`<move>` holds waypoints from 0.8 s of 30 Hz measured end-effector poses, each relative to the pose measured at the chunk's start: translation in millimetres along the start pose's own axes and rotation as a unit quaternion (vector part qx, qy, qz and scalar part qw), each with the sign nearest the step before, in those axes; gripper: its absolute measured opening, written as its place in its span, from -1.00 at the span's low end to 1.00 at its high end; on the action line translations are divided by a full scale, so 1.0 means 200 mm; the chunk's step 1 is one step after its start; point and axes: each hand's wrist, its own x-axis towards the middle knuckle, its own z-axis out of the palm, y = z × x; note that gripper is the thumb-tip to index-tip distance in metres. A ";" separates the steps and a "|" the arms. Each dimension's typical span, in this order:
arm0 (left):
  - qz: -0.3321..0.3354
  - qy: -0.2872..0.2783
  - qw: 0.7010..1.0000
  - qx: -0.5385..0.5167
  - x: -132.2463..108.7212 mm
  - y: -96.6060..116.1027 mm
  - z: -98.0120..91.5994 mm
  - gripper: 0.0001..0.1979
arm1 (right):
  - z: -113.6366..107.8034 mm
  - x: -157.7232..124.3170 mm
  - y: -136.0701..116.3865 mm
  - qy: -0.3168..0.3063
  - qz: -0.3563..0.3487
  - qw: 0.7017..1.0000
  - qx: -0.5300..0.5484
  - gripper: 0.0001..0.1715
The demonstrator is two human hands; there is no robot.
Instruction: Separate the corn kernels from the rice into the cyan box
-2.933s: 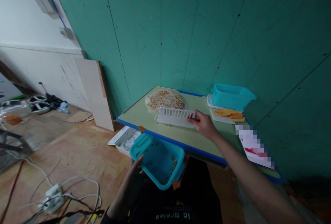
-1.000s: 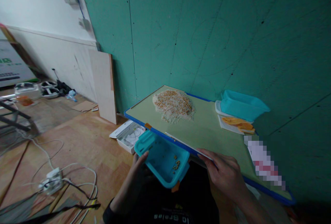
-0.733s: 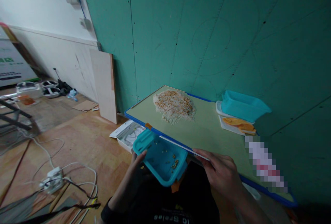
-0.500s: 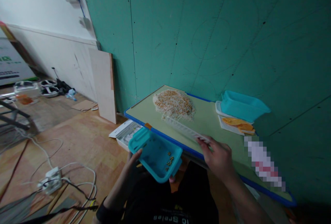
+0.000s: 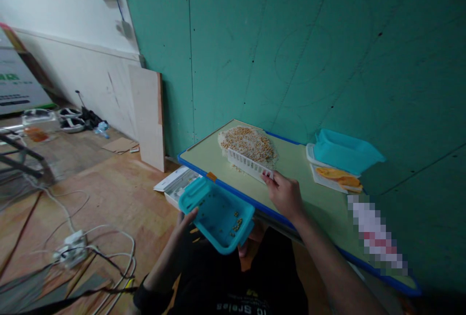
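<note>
My left hand [image 5: 187, 223] grips the near left side of a blue plastic container [image 5: 214, 210], thumb over its rim. The container is tilted just below the table's front edge, with some yellow beans [image 5: 237, 223] inside at its right. My right hand [image 5: 284, 191] is closed on the right end of a white slotted plastic strip [image 5: 247, 163]. That strip stands on edge on the table, along the near side of a pile of beans mixed with white grains [image 5: 251, 142]. A few white grains lie on the near side of the strip.
The pale green table [image 5: 309, 208] has a blue edge. On its right are another blue container [image 5: 345, 152], a yellow cloth-like thing [image 5: 338, 177] on white, and a blurred-out packet [image 5: 376, 237]. A power strip with cables [image 5: 74, 249] lies on the floor at left.
My right hand has moved left and up, bringing the strip from lying slanted to standing on edge against the pile. The left hand and container have barely shifted.
</note>
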 end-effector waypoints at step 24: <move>0.016 -0.004 1.000 -0.015 -0.04 0.02 0.02 0.18 | 0.00 0.01 -0.04 0.009 -0.037 0.999 0.018 -0.64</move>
